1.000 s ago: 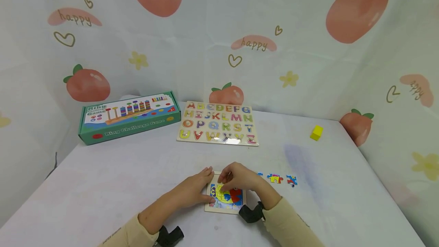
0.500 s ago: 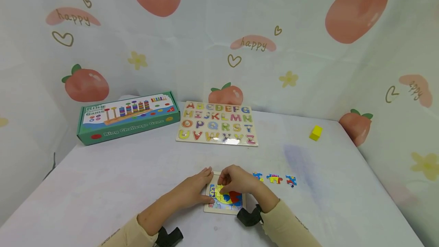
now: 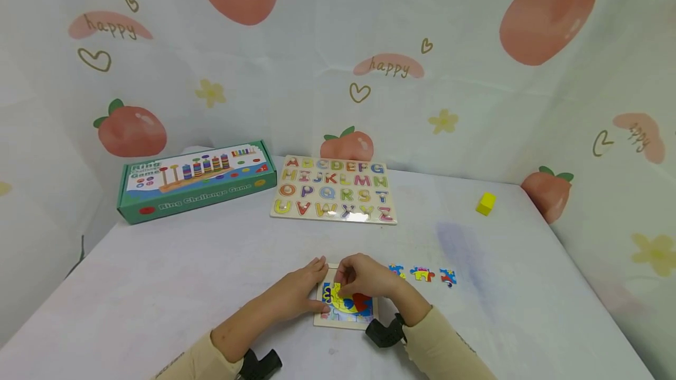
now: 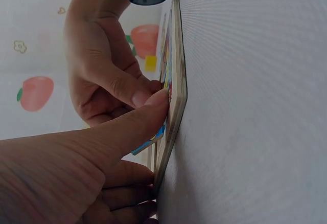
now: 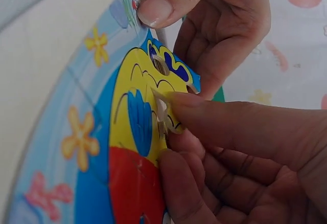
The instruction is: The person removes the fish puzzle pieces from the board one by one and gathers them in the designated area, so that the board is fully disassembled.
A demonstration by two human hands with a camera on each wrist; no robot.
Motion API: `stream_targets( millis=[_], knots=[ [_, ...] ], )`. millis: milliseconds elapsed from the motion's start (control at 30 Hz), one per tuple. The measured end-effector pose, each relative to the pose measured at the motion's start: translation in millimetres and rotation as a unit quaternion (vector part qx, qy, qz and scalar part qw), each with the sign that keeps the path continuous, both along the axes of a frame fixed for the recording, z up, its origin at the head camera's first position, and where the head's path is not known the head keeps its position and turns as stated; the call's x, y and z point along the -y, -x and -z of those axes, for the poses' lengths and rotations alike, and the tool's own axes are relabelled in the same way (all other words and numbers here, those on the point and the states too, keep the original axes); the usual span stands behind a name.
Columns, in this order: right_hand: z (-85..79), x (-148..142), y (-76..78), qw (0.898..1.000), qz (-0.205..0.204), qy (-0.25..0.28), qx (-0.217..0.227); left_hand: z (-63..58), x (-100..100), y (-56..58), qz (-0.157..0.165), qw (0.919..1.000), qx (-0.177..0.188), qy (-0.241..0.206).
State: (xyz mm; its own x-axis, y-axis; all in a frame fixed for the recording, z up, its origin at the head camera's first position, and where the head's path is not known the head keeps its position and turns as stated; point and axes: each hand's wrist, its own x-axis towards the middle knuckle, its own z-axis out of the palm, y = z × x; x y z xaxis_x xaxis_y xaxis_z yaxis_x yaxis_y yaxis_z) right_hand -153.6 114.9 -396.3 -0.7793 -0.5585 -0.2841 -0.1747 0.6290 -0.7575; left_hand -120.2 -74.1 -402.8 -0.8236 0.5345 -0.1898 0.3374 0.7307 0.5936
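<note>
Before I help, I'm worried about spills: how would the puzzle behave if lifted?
The puzzle is probably stiff: its straight edge looks like layered wood. It seems unlikely to roll, being flat and square-cornered. Pieces might spill if tipped, since one piece sticks up at a slant.

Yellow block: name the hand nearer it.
Right. The right hand is left of the block, over the puzzle; the left hand is farther left, at the puzzle's edge.

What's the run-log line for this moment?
Left grip: resting on fish jigsaw | Right grip: pinching yellow piece | Loose pieces: three, right of fish jigsaw
</note>
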Motion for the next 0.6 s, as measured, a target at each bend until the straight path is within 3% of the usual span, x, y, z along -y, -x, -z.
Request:
stream_targets(
  millis=[433,600],
  knots=[
    [4.8,-4.1,0.2,0.994,0.030,0.080,0.067,1.9,0.6,1.9,0.000,1.0000,0.005,0.001],
    [3.7,-7.9,1.1,0.994,0.036,0.084,0.066,2.3,0.7,1.9,-0.003,1.0000,0.007,0.001]
  ],
)
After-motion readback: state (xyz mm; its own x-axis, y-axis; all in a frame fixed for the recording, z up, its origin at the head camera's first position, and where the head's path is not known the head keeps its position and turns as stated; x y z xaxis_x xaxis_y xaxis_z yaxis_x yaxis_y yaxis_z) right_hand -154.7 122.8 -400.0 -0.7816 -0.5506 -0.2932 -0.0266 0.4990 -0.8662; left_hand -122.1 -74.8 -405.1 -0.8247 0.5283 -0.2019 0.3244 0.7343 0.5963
